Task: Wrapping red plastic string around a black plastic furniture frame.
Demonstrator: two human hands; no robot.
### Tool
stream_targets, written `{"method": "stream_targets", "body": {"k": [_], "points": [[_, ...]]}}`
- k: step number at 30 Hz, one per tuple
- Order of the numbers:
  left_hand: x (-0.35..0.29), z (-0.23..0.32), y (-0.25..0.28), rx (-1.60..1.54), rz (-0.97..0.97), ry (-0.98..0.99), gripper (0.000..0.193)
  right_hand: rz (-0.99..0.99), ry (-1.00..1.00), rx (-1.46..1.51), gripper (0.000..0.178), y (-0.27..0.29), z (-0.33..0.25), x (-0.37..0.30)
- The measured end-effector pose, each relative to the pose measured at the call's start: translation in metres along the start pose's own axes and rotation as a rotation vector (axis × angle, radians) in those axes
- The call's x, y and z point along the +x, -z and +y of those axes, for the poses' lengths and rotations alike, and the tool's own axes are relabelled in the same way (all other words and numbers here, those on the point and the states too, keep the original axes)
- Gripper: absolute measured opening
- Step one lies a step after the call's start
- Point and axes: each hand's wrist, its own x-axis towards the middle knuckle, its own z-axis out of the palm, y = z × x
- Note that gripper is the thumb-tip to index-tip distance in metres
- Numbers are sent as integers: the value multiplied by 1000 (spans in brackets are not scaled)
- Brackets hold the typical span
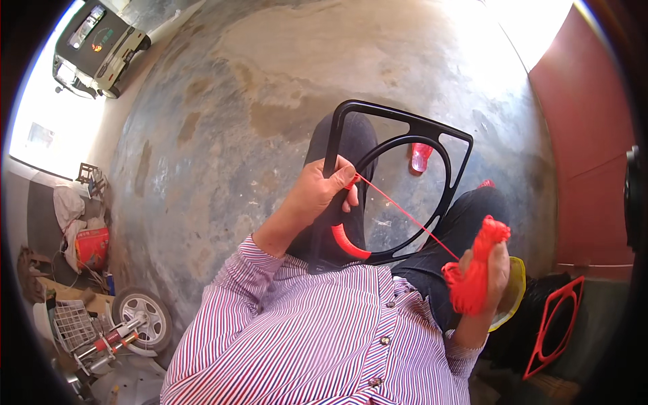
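A black frame (419, 122), squarish with a round ring inside it, rests tilted across my lap. My left hand (322, 191) is closed on its left side, thumb pressed where a red cord meets the ring. Red cord wrapping (349, 244) covers the lower left stretch of the ring in tight turns. From my left thumb a taut red cord (409, 214) runs down to the right. My right hand (498, 273) grips a thick bundle of red cord (472, 278) near my right thigh; the bundle hides part of its fingers.
A red frame (555, 327) of similar shape leans at the lower right, near a yellow-rimmed object (515, 294). A wheel (142, 319) and a wire basket (75, 322) are at lower left. A red box (92, 248) sits above them. A vehicle (98, 48) stands far left.
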Motion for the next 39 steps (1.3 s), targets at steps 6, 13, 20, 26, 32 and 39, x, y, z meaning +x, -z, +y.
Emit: {"method": "stream_targets", "body": {"k": [6,13,20,26,32,39], "points": [[1,10,-13,76,-63,16,23,-111,192,-793,20,-6,35,53],[-2,16,-25,141,-52,6,20,-163,307,-1188,31,-18,51,75],[-2,15,-30,65,-93,17,32,-161,309,-1368,37,-20,58,87],[3,16,-25,67,-23,58,32,-154,293,-1384,39,-21,61,81],[3,11,-24,125,-67,20,22,-140,290,-1380,39,-20,63,85],[-1,24,-43,397,-65,-132,13,-180,24,-739,38,-34,67,109]]}}
